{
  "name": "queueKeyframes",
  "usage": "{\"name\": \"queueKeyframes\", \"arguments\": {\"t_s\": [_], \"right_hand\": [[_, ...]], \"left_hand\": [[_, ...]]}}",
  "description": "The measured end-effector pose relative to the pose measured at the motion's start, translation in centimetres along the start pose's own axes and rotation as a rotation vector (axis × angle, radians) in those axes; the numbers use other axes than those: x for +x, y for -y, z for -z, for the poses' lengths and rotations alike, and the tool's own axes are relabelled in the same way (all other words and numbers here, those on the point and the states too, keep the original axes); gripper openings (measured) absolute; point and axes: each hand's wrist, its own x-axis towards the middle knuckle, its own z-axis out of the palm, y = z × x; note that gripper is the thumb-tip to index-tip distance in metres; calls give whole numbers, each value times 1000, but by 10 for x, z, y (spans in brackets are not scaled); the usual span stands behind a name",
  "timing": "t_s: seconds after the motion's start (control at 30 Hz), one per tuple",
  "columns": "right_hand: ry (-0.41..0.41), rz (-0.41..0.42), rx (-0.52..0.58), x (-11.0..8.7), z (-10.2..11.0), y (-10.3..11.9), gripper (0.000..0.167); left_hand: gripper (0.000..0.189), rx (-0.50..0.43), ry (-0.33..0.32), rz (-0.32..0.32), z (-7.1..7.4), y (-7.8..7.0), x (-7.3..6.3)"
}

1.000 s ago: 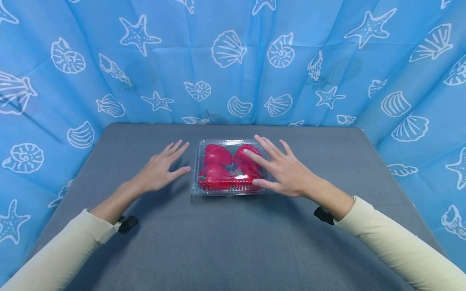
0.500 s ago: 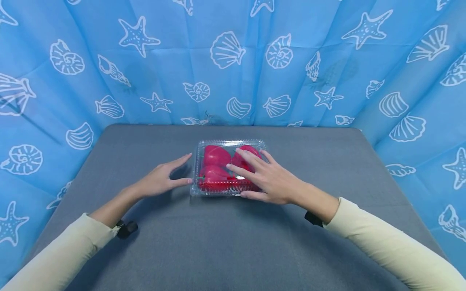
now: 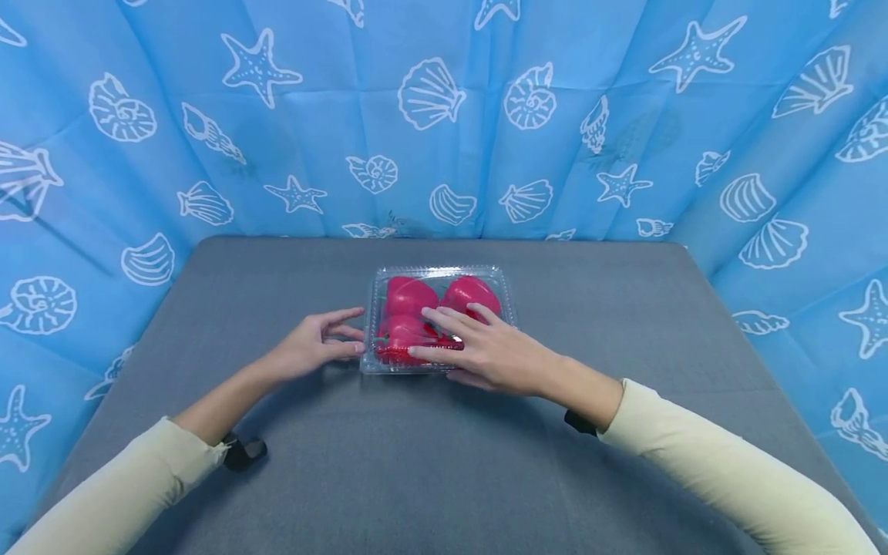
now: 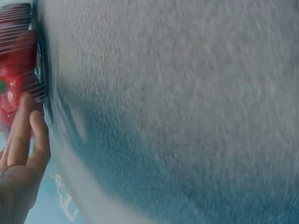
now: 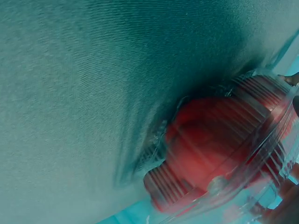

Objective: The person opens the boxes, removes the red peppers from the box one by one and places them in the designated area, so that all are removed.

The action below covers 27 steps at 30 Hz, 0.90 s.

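Note:
A clear plastic clamshell box [image 3: 509, 297] with ribbed sides lies on the grey table, its lid down. Inside sit several red, rounded, fruit-like pieces [image 3: 411, 295], some showing green stems. My left hand [image 3: 308, 345] is at the box's left edge, fingers extended and fingertips right at the rim. Over the front right part reaches my right hand [image 3: 496, 356], its fingers spread across the lid and hiding the contents there. The right wrist view has the box [image 5: 215, 149] blurred, with fingers at the far right. In the left wrist view, fingertips overlap the box's end.
A grey cloth-covered table [image 3: 444, 470] runs under both arms. Behind and at both sides hangs a blue curtain [image 3: 319, 116] printed with white shells and starfish. Dark wrist-worn devices [image 3: 244, 453] show below the pale sleeves.
My right hand has moved left and toward the front of the box, farther across the lid. My left hand's fingers have come to the left rim. The box has stayed nearly in place.

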Motion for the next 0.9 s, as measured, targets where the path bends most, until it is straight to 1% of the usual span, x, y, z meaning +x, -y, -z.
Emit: {"name": "queueKeyframes", "arguments": {"t_s": [0.17, 0.27, 0.37, 0.47, 0.53, 0.67, 0.77, 0.9], "right_hand": [[-14, 24, 9, 5, -1, 5, 83], [1, 33, -8, 10, -2, 7, 81], [25, 40, -51, 15, -2, 10, 79], [47, 47, -74, 20, -3, 12, 78], [57, 52, -74, 22, -3, 14, 77], [68, 58, -80, 27, -4, 17, 75], [61, 57, -85, 31, -4, 19, 71], [40, 58, -76, 35, -5, 21, 66]], "left_hand": [[70, -79, -13, 59, -3, 0, 0], [73, -147, -19, 102, -5, 0, 0], [76, -220, -21, 147, -6, -1, -1], [76, -270, -10, 172, -7, -1, -3], [76, -296, 3, 181, -8, -1, -3], [73, -356, 58, 165, -7, 0, -6], [72, -389, 102, 150, -6, 1, -8], [74, -409, 132, 153, -7, 1, -8]]}}
